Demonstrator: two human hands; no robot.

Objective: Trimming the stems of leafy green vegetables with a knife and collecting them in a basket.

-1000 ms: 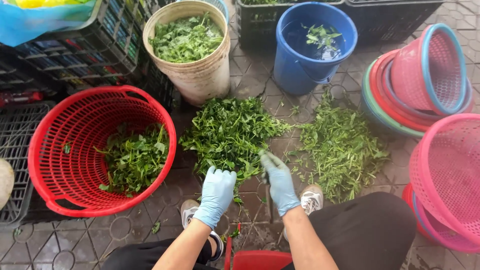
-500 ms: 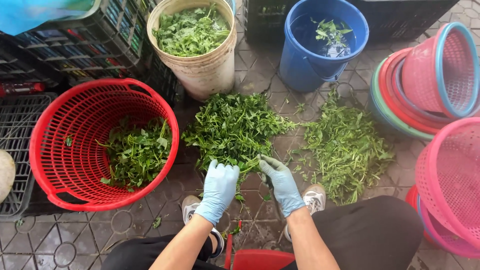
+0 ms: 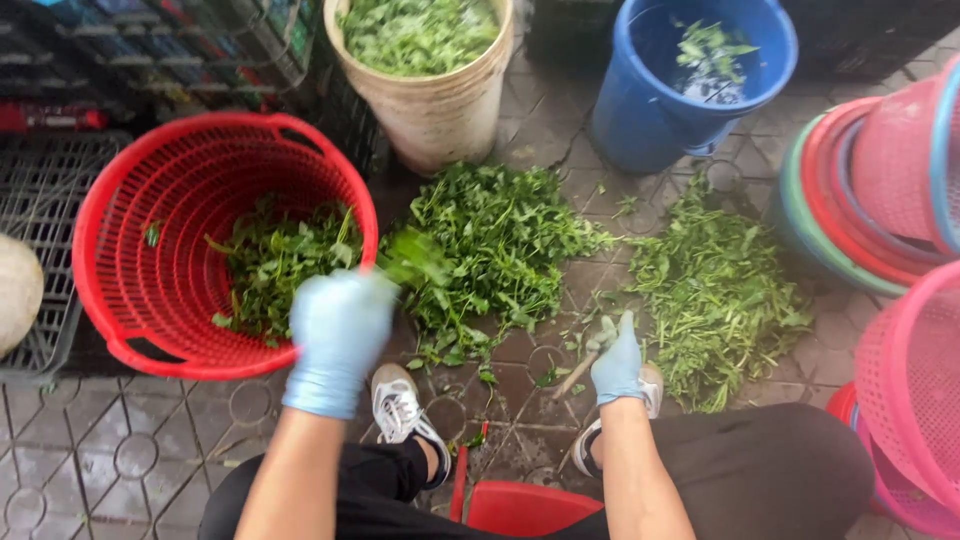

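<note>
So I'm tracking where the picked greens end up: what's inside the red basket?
The red basket holds a loose pile of leafy greens. The gloved left hand covers the pile's near edge, so what lies there cannot be seen.

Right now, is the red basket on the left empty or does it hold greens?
Partly filled. The red basket stands upright with a loose heap of leafy greens on its bottom; most of its mesh wall remains bare.

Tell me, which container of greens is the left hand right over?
The red mesh basket. The gloved left hand, carrying a sprig, is at its rim, while the beige bucket and blue bucket stand farther back, out of reach.
</note>
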